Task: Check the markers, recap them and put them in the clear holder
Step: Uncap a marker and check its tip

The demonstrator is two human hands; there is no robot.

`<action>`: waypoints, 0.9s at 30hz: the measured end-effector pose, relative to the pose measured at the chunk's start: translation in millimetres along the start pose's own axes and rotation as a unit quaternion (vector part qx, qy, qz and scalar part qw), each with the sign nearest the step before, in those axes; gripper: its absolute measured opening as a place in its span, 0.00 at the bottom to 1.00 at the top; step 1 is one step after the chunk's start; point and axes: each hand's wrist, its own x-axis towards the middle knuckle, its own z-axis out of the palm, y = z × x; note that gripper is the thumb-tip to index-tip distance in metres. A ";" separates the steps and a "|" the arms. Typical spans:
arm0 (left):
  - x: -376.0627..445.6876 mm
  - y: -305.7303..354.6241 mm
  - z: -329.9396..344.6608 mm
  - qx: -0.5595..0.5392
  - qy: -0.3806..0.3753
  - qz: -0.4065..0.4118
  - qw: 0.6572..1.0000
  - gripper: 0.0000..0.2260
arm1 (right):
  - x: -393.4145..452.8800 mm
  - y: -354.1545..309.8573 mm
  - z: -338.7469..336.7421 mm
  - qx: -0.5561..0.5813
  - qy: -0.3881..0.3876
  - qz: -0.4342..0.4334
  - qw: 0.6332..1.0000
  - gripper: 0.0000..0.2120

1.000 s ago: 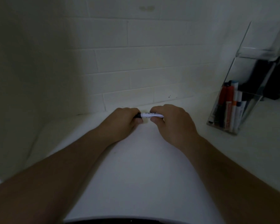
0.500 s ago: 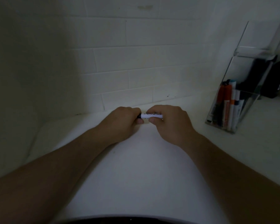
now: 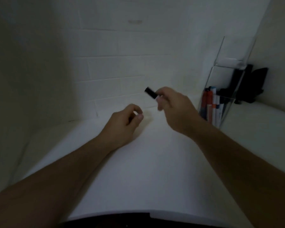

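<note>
My right hand (image 3: 173, 106) is raised above the white counter and grips a marker (image 3: 150, 92); only its black capped end sticks out to the upper left, the rest is hidden in my fingers. My left hand (image 3: 125, 122) rests lower and to the left, fingers loosely curled with nothing in them. The clear holder (image 3: 224, 102) stands at the right against the wall, with several capped markers (image 3: 211, 104) upright inside, red, orange and blue among them.
A white tiled wall runs close behind the counter (image 3: 138, 162). A dark object (image 3: 247, 86) sits behind the holder at the right. A dark edge (image 3: 105, 221) shows along the counter's near side.
Both hands held the marker together low on the counter. Now my left hand has let go, and my right hand has lifted the marker up and to the right.
</note>
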 end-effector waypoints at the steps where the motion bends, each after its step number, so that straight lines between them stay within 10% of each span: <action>1: -1.4 7.9 6.7 0.013 -0.023 0.022 0.999 0.04 | 0.3 1.1 -18.6 0.027 0.038 0.008 0.999 0.03; 6: 3.1 50.4 61.2 0.115 -0.158 0.134 0.972 0.11 | 0.3 12.3 -108.4 0.045 0.176 0.031 0.983 0.04; 9: 20.1 82.7 101.7 0.066 -0.146 0.060 0.985 0.19 | -4.0 33.3 -138.6 -0.058 0.226 0.020 0.972 0.07; 18: 13.4 105.1 145.1 0.117 -0.057 0.115 0.985 0.17 | -15.7 76.9 -151.1 -0.198 0.140 0.047 0.969 0.24; 27: 10.3 110.5 140.0 0.130 -0.039 0.056 0.989 0.18 | -21.0 100.0 -136.5 -0.315 0.017 0.071 0.946 0.06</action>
